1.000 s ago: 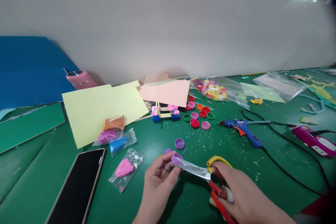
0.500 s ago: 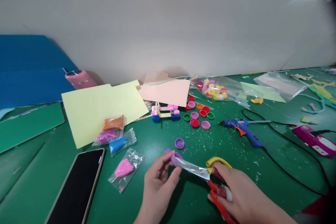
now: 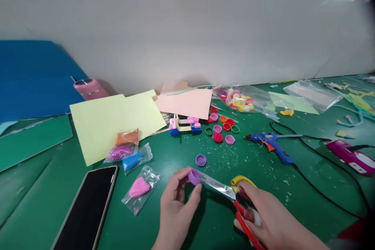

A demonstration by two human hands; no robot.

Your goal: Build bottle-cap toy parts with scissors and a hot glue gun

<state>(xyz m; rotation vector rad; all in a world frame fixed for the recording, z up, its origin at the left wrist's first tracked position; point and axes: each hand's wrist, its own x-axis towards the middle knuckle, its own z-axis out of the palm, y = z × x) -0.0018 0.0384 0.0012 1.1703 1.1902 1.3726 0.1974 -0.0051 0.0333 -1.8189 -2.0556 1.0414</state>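
Between the thumb and fingers of my left hand is a small purple plastic bottle cap, tipped on its side. My right hand grips a pair of scissors with red and yellow handles. The blade tips reach the right edge of the cap; whether they pinch it I cannot tell. Just beyond my left hand another purple cap lies on the green table. Farther back stands a small model of pale sticks with blue and pink pieces.
Several loose caps lie behind, near a bag of caps. A blue glue gun with a black cord rests at the right. To the left are a phone, bagged clay and yellow paper. A white partition closes the back.
The cap in my left hand has turned and shifted slightly left and down. The scissors have drawn back a little to the right, their tips now at the cap's edge.
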